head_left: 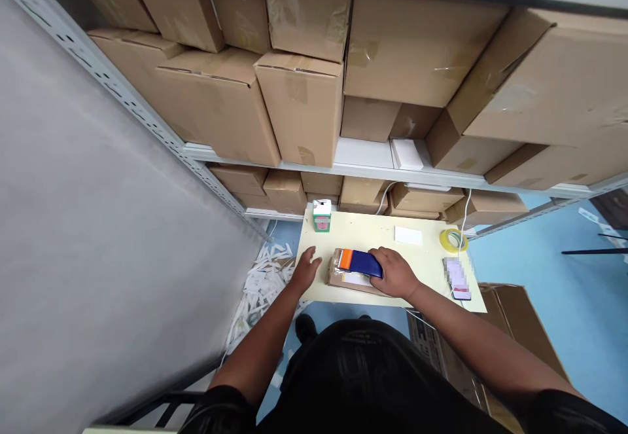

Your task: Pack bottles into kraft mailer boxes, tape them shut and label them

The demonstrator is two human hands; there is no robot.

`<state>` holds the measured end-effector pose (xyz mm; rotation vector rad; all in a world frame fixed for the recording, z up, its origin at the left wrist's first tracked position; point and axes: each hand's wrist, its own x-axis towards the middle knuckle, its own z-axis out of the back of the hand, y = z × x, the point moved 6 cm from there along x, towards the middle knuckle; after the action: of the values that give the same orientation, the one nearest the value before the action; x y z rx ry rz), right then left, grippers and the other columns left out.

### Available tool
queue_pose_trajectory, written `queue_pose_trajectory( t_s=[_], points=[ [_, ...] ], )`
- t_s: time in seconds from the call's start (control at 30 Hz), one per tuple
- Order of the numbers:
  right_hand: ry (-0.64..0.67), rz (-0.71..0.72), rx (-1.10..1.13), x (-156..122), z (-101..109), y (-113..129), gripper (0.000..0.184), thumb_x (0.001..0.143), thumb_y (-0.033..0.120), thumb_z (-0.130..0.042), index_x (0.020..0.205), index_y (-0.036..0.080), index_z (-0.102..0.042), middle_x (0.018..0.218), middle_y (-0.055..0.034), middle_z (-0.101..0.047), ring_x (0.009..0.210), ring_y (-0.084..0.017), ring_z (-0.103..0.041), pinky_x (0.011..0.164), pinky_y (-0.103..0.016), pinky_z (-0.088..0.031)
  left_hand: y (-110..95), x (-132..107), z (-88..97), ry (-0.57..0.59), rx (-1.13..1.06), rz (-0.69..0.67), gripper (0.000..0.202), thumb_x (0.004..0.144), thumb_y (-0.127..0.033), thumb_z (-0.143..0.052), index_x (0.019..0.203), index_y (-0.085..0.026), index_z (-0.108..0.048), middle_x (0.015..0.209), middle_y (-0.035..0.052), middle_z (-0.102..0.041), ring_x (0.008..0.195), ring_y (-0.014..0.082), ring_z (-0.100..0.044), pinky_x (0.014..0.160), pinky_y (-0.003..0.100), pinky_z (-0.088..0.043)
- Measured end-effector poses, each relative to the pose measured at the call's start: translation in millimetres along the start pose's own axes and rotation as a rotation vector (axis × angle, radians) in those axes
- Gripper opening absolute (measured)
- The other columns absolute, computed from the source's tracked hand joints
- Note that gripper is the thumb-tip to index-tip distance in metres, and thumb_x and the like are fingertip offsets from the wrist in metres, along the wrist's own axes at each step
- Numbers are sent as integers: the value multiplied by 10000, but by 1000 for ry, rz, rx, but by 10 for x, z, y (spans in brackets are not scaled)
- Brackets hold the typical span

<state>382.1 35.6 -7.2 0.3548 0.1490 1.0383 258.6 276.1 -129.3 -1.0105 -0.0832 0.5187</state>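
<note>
A small brown cardboard box [358, 283] with clear tape on its left end and a white label on top lies near the table's front edge. My right hand [395, 272] is closed around the dark blue handle of a flat hand tool [363, 262] with an orange end. The tool lies over the top of the box, its orange end toward the left; its exact kind I cannot make out. To the left of the box, my left hand [306, 269] hovers apart from it, fingers spread, holding nothing.
The pale table [363, 224] carries a green-and-white small box [322, 217], a white card [408, 235], a yellow tape roll [453, 241] and a phone [457, 279]. Shelves [314, 171] full of cartons rise behind. Paper strips [265, 283] litter the floor at left; a large carton [520, 323] stands right.
</note>
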Motion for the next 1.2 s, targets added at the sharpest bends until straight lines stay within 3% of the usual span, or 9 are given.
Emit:
queue_pose_trajectory(
  t_s=[0.1,0.2,0.37,0.43,0.6,0.77,1.03,1.2],
  points=[
    [-2,-5,13,8,9,-7,580,754,296,-643,1316,168,-575,1131,-124,-660,1030,-302,-620,971,-435,-488,-352,-34,-15,191,200,-336,1124,753,-589,-756,1640,-174,-205,1675,171,-300,1566,346,-241,1260,490,-266],
    [10,15,8,22,15,-2,570,754,304,-652,1303,166,-579,1110,-117,-658,1016,-295,-619,971,-425,-485,-616,-48,-181,402,403,-488,1412,599,-725,-822,1661,-135,-102,1710,208,-183,1582,399,-160,1287,515,-183],
    [33,-5,1,36,6,-14,533,752,284,-651,1267,160,-593,1069,-109,-652,978,-274,-618,934,-393,-488,-756,-39,-332,465,534,-528,1438,590,-805,-778,1653,-103,-111,1705,247,-155,1575,432,-155,1276,579,-137],
    [35,-8,8,39,2,-5,532,751,281,-650,1266,159,-593,1068,-107,-651,977,-270,-616,930,-388,-486,-772,-61,-336,453,515,-571,1416,576,-754,-825,1652,-134,-145,1709,226,-160,1567,432,-184,1275,560,-170],
    [75,3,3,49,18,19,576,753,307,-641,1306,157,-582,1076,-106,-653,991,-280,-618,938,-402,-478,-799,-33,-297,428,472,-617,1202,607,-552,-901,1603,-195,-331,1619,192,-367,1472,434,-363,1245,521,-273],
    [130,18,13,-37,118,-97,634,753,314,-638,1356,135,-559,1084,-119,-666,987,-286,-636,933,-407,-485,-853,26,-341,456,492,-637,1119,657,-549,-859,1586,-176,-359,1620,197,-364,1484,435,-337,1247,529,-243],
    [100,-28,48,-498,442,-708,624,764,283,-662,1371,176,-563,1170,-127,-691,1051,-294,-660,948,-416,-500,-774,122,-386,453,529,-683,1169,699,-588,-802,1625,-127,-257,1641,218,-330,1504,432,-304,1260,525,-201],
    [106,-132,-1,-1034,717,-1307,594,854,430,-677,1386,187,-574,1264,-158,-688,1107,-326,-661,977,-445,-502,-612,177,-246,428,554,-654,1150,689,-573,-808,1619,-149,-279,1638,206,-335,1509,423,-301,1266,525,-212]
  ],
)
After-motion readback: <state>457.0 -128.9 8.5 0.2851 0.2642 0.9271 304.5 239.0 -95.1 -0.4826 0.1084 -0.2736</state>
